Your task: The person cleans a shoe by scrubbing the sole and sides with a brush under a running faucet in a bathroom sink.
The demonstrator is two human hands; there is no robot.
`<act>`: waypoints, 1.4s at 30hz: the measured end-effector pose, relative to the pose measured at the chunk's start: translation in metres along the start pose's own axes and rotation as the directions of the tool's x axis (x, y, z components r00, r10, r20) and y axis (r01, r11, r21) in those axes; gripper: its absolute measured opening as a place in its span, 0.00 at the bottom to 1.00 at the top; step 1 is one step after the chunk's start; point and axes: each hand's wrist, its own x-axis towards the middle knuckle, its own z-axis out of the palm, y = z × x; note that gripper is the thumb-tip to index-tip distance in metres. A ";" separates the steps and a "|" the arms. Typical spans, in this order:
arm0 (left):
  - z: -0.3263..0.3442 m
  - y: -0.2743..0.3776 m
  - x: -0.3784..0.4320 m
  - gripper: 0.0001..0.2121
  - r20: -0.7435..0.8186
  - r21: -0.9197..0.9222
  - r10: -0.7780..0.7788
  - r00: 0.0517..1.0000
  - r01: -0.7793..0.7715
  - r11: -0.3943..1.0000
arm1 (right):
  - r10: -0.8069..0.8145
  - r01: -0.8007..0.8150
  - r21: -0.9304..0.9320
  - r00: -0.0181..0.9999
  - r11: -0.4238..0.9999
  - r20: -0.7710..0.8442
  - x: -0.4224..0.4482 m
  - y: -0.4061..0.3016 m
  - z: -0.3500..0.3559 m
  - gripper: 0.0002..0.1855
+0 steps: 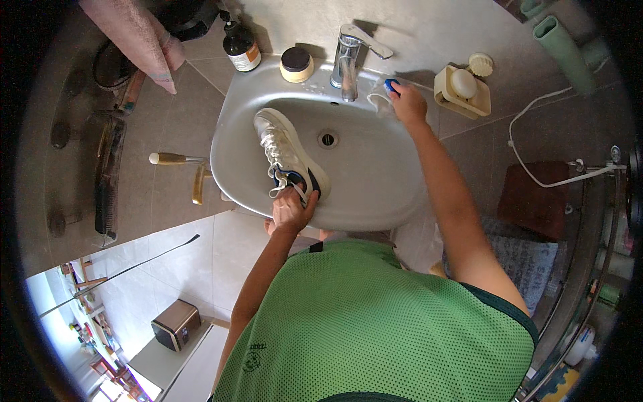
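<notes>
A white lace-up sneaker (281,145) with dark blue trim lies in the left part of the white washbasin (371,201), its toe towards the wall. My left hand (294,208) grips the sneaker at its heel and collar. At the basin's back right, my right hand (409,103) holds a small blue brush (391,86), its light bristles just visible. Beside the brush, on the basin's rim, is a whitish, translucent item (380,102) that I cannot identify. A chrome faucet (345,63) stands between the two hands, above the drain (328,139).
On the back ledge stand a dark pump bottle (241,47) and a round jar (296,65) with a black lid. A soap dish (469,103) holds white soap at the right. A wall hook (171,159) juts out left of the basin. A white cord (520,156) hangs at the right.
</notes>
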 end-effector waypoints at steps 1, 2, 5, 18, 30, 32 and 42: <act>0.000 0.000 0.000 0.16 -0.002 -0.002 -0.003 1.000 0.003 1.000 | 0.005 -0.003 0.029 0.995 1.000 -0.096 -0.002 0.000 0.002 0.16; 0.000 0.000 -0.001 0.16 -0.006 0.017 0.003 1.000 -0.003 1.000 | 0.003 0.000 0.028 0.996 1.000 -0.094 -0.007 0.000 0.006 0.16; 0.000 -0.002 0.000 0.15 -0.007 0.041 0.010 1.000 -0.009 0.999 | -0.030 0.018 -0.065 0.980 0.998 -0.195 -0.018 0.000 0.011 0.15; -0.001 0.001 0.001 0.15 -0.002 0.041 0.006 1.000 -0.006 0.999 | 0.119 -0.075 0.248 0.979 0.966 -0.167 -0.013 0.014 -0.002 0.18; 0.010 -0.010 -0.001 0.13 -0.106 0.041 0.132 0.986 -0.128 0.991 | 0.147 -0.144 0.130 0.989 0.981 -0.015 -0.001 -0.002 -0.007 0.15; 0.004 -0.005 -0.002 0.14 -0.062 0.035 0.087 0.994 -0.084 0.996 | -0.049 0.036 -0.065 0.979 0.997 -0.199 -0.012 0.002 0.011 0.15; 0.005 -0.006 -0.001 0.16 -0.021 0.045 0.065 0.998 -0.064 0.997 | 0.090 -0.068 0.146 0.984 0.987 -0.151 -0.006 0.008 -0.005 0.14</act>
